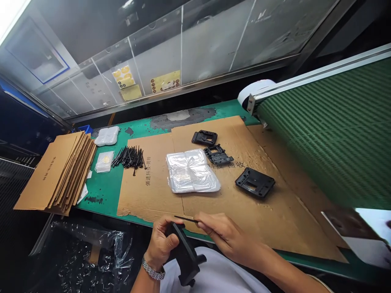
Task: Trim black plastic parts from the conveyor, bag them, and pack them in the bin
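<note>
My left hand [160,242] is wrapped round a black plastic part [187,260], tilted above my lap, with short stubs showing at its lower end. A thin dark pointed stick [185,219] is pinched in my right hand [221,234]. Its tip reaches the upper end of the black part near my left fingers; whether it touches cannot be made out. Beyond my hands, three black plastic frames lie on cardboard: one at the right [255,183], one in the middle [217,154] and one farther back [204,137].
A stack of clear plastic bags [192,173] rests on the cardboard sheet [146,203]. To its left lie a pile of thin black pins [130,156], smaller bag bundles [104,161] and stacked cardboard [58,171]. A green conveyor belt [330,122] slopes along the right.
</note>
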The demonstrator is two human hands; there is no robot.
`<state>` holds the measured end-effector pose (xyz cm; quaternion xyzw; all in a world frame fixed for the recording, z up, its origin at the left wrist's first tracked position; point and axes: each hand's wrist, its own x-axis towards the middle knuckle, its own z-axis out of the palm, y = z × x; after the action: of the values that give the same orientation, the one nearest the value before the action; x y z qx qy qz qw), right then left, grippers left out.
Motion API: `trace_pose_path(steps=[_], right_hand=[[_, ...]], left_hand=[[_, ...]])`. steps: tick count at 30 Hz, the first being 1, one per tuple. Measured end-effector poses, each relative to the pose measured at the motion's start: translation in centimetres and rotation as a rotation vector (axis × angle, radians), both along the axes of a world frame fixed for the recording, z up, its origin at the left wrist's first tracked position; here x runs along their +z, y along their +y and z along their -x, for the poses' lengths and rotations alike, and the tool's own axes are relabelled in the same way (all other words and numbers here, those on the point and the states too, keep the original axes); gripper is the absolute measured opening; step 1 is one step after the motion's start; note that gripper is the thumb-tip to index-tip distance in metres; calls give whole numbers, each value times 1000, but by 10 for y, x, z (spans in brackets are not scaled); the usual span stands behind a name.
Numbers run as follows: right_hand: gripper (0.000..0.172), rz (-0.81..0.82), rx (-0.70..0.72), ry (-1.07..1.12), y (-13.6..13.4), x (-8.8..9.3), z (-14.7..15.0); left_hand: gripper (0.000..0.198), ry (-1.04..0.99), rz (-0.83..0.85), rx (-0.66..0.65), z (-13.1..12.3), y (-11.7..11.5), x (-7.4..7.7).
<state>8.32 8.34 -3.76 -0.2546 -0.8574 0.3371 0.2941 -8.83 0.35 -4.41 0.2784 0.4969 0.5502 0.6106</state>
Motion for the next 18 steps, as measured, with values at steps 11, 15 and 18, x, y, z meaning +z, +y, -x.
trace_pose_path(steps=[11,15,18], right_hand=[[29,-114,232,57,-7,27,10],[29,-204,349,24,-15,35,-1],[31,-199,368,-13,-20,36,-8]], left_hand=[[45,38,31,10,3,-3,4],[39,-82,199,121,8,-5,-4],[36,-68,195,155,14,-2,-4]])
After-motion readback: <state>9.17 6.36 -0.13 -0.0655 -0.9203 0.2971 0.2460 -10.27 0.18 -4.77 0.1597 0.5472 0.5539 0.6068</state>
